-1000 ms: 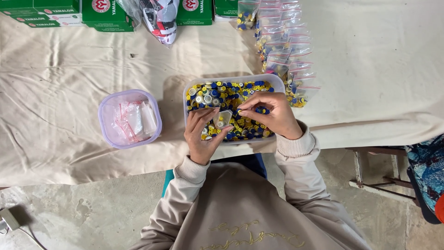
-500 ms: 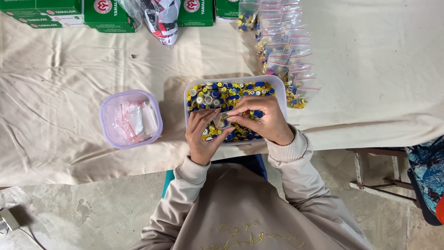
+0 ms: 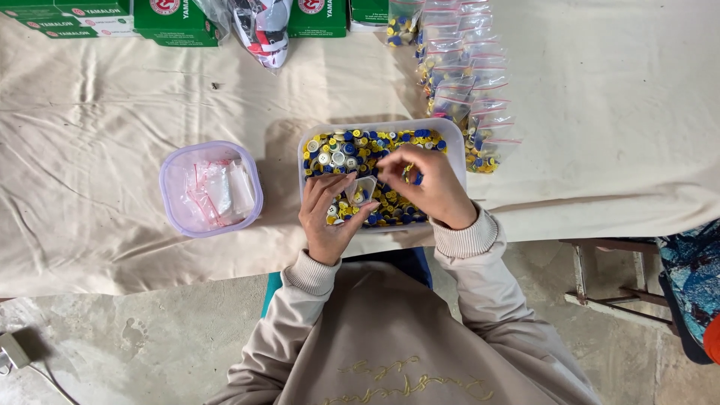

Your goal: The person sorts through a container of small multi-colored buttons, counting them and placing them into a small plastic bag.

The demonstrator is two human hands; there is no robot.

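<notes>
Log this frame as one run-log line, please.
left hand: holds small clear bag | right hand: picking buttons over tray | left of tray: lilac tub

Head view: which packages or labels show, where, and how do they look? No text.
Green boxes: table's far edge, flat cartons, red-and-white round marks.
Printed bag: between boxes, shiny, red, white, dark.
Zip bags: far right of tray, clear, pink strips, hold buttons.
Small bag: in left hand, clear.

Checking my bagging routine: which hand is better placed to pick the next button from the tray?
Probably right: the right hand is already pinching among the buttons, while the left hand holds the small clear bag.
</notes>
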